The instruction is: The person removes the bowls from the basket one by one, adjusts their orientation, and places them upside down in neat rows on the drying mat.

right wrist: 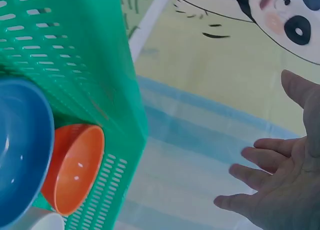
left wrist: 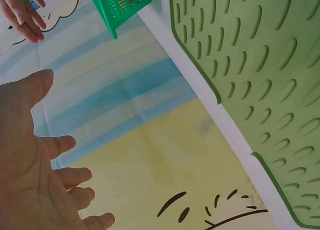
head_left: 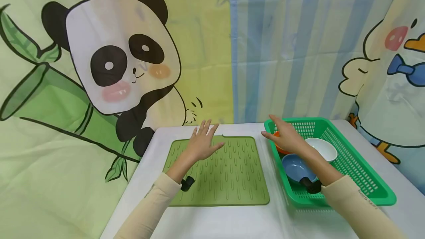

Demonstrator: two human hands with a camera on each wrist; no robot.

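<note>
Over the green drying mat (head_left: 232, 172) my left hand (head_left: 200, 145) hovers with its fingers spread, holding nothing. My right hand (head_left: 287, 135) is held above the left side of a green plastic basket (head_left: 362, 169), its fingers extended and nothing in its grasp. Inside the basket are a blue bowl (head_left: 297, 167), a white bowl (head_left: 322, 148) and an orange bowl (head_left: 282, 149), the last partly hidden by the right hand. The right wrist view shows the orange bowl (right wrist: 75, 165) tilted beside the blue bowl (right wrist: 22, 150).
A white-covered table (head_left: 199, 222) carries the mat and, to its right, the basket. Behind it hangs a printed curtain (head_left: 206, 65) with a panda, and a duck figure is on the right. Each wrist bears a small black camera mount (head_left: 188, 183).
</note>
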